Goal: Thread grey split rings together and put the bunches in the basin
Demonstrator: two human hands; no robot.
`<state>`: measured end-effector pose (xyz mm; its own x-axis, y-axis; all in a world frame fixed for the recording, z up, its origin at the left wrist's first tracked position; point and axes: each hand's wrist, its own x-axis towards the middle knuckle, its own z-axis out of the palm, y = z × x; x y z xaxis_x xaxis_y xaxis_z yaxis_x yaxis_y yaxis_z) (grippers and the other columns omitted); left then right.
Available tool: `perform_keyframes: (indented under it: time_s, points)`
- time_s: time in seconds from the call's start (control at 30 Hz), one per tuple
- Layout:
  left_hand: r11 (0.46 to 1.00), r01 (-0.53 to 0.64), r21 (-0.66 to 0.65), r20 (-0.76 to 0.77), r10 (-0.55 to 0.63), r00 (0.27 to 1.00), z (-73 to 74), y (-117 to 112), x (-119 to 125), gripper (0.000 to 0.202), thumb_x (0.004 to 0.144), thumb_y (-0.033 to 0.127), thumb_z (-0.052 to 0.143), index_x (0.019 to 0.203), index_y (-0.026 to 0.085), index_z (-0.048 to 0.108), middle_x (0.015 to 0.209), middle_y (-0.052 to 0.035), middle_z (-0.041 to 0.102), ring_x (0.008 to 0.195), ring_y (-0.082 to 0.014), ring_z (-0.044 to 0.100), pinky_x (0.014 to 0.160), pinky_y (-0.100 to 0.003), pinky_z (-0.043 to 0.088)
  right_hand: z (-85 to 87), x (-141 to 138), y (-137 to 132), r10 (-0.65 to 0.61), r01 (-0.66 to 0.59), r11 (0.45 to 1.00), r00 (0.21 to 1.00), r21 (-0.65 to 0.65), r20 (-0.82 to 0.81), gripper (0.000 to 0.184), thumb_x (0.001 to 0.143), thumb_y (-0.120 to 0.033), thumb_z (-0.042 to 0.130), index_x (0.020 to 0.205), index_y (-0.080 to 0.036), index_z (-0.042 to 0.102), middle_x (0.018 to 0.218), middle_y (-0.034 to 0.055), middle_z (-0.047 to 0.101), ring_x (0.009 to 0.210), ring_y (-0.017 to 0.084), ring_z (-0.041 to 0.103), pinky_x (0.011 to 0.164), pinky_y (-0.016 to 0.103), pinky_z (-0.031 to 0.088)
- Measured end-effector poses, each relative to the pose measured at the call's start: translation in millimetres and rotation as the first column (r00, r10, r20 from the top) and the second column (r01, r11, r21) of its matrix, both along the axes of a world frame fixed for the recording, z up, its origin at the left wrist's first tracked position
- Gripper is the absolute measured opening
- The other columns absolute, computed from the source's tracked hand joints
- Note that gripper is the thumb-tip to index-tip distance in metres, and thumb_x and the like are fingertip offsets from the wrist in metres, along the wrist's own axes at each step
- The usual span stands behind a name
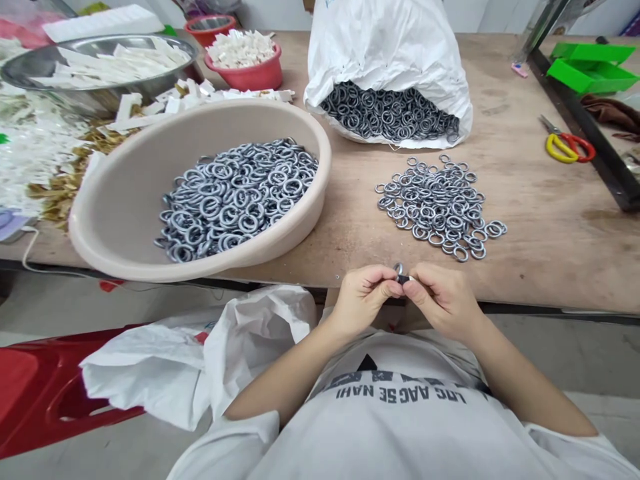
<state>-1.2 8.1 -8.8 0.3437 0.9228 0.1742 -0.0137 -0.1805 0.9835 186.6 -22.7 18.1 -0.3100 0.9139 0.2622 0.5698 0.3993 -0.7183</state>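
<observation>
My left hand (361,298) and my right hand (442,300) meet above the table's front edge, fingertips pinching a small grey metal ring (399,269) together. A dark piece (403,280) sits between the fingertips, partly hidden, and its exact form cannot be made out. Ahead of my right hand lies a loose pile of grey metal rings (437,208) on the bare plywood. To the left, a beige plastic basin (125,180) holds a heap of similar rings. Both hands stay clear of the pile and basin.
A white sack (390,47) of rings lies open at the back. A steel bowl (95,67) and a red bowl (243,70) hold white pieces. Yellow-handled scissors (567,145) and green trays (590,68) stand right. A red stool (50,393) and white bag (200,353) sit below left.
</observation>
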Motion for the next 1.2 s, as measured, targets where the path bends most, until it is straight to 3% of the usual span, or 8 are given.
perform_keyframes:
  time_s: [0.33, 0.53, 0.63, 0.77, 0.93, 1.03, 1.13, 1.2]
  points:
    - [0.958, 0.17, 0.23, -0.046, -0.164, 0.985, 4.5, -5.3, -7.2, 0.013, 0.089, 0.027, 0.068, 0.082, 0.019, 0.075, 0.089, -0.0076, 0.075, 0.084, -0.0168, 0.07, 0.08, -0.028, 0.054, -2.7, 9.8, 28.2, -0.184, 0.192, 0.98, 0.976, -0.061, 0.115, 0.044, 0.102, -0.05, 0.042, 0.071, -0.021, 0.052, 0.063, -0.0022, 0.05, 0.061, 0.013, 0.047, 0.061, 0.027, 0.028]
    - [0.996, 0.013, -0.094, 0.02, -0.011, 1.0, 0.0, -4.2, -20.4, 0.018, 0.088, 0.027, 0.069, 0.075, 0.015, 0.068, 0.103, -0.0114, 0.072, 0.093, -0.0186, 0.07, 0.084, -0.03, 0.054, 25.0, -4.2, 118.7, -0.298, 0.269, 0.955, 0.869, 0.127, 0.396, 0.042, 0.094, -0.059, 0.051, 0.087, -0.02, 0.066, 0.081, 0.0061, 0.069, 0.074, 0.02, 0.058, 0.064, 0.029, 0.034]
    - [0.956, 0.02, -0.294, 0.148, 0.025, 0.989, -2.7, -3.8, -22.9, 0.02, 0.078, 0.025, 0.079, 0.084, 0.015, 0.062, 0.1, -0.01, 0.073, 0.091, -0.0169, 0.069, 0.081, -0.028, 0.053, 20.2, -21.5, 178.6, -0.28, 0.228, 0.96, 0.781, 0.163, 0.559, 0.04, 0.089, -0.053, 0.062, 0.106, -0.018, 0.071, 0.107, 0.0138, 0.072, 0.091, 0.027, 0.063, 0.072, 0.033, 0.04]
    - [0.888, 0.05, -0.457, 0.296, 0.098, 0.95, -0.4, -0.9, -30.7, 0.033, 0.078, 0.019, 0.075, 0.106, 0.017, 0.058, 0.097, -0.0058, 0.071, 0.086, -0.0135, 0.067, 0.082, -0.027, 0.053, 8.8, -41.0, 220.9, -0.244, 0.18, 0.97, 0.695, 0.164, 0.676, 0.041, 0.088, -0.044, 0.065, 0.099, -0.005, 0.073, 0.109, 0.0226, 0.07, 0.092, 0.029, 0.063, 0.073, 0.034, 0.04]
    - [0.797, 0.118, -0.592, 0.406, 0.169, 0.898, 4.4, 9.7, -40.8, 0.021, 0.08, 0.02, 0.065, 0.1, 0.015, 0.062, 0.095, -0.0032, 0.062, 0.077, -0.0096, 0.058, 0.068, -0.021, 0.047, 16.9, -37.6, 205.4, -0.203, 0.092, 0.976, 0.721, 0.199, 0.662, 0.035, 0.095, -0.035, 0.055, 0.093, -0.004, 0.071, 0.102, 0.0191, 0.07, 0.087, 0.022, 0.061, 0.068, 0.031, 0.033]
    - [0.864, -0.054, -0.501, 0.278, 0.22, 0.935, 4.2, 23.1, -35.3, 0.022, 0.084, 0.029, 0.068, 0.101, 0.016, 0.061, 0.083, 0.0012, 0.056, 0.065, -0.0068, 0.047, 0.061, -0.019, 0.039, 26.7, -27.6, 177.1, -0.201, 0.106, 0.972, 0.843, 0.212, 0.499, 0.031, 0.094, -0.039, 0.056, 0.086, -0.014, 0.071, 0.095, 0.0127, 0.069, 0.078, 0.019, 0.057, 0.064, 0.031, 0.031]
    - [0.942, -0.25, -0.226, 0.131, 0.284, 0.95, 3.9, 37.7, -23.2, 0.027, 0.087, 0.037, 0.068, 0.103, 0.017, 0.061, 0.087, 0.0005, 0.058, 0.072, -0.0087, 0.049, 0.069, -0.02, 0.04, 29.8, -24.5, 139.7, -0.01, 0.02, 0.996, 0.993, -0.089, 0.115, 0.031, 0.091, -0.044, 0.059, 0.076, -0.018, 0.066, 0.071, 0.0025, 0.061, 0.066, 0.015, 0.05, 0.061, 0.029, 0.034]
    - [0.969, -0.223, -0.102, 0.074, 0.231, 0.97, 4.7, 43.5, -15.3, 0.029, 0.093, 0.045, 0.06, 0.097, 0.017, 0.062, 0.087, -0.001, 0.06, 0.077, -0.0111, 0.051, 0.073, -0.022, 0.041, 26.4, -27.0, 114.4, 0.07, -0.122, 0.942, 0.982, -0.312, -0.173, 0.035, 0.089, -0.049, 0.061, 0.072, -0.019, 0.06, 0.066, -0.0014, 0.056, 0.063, 0.013, 0.046, 0.06, 0.027, 0.035]
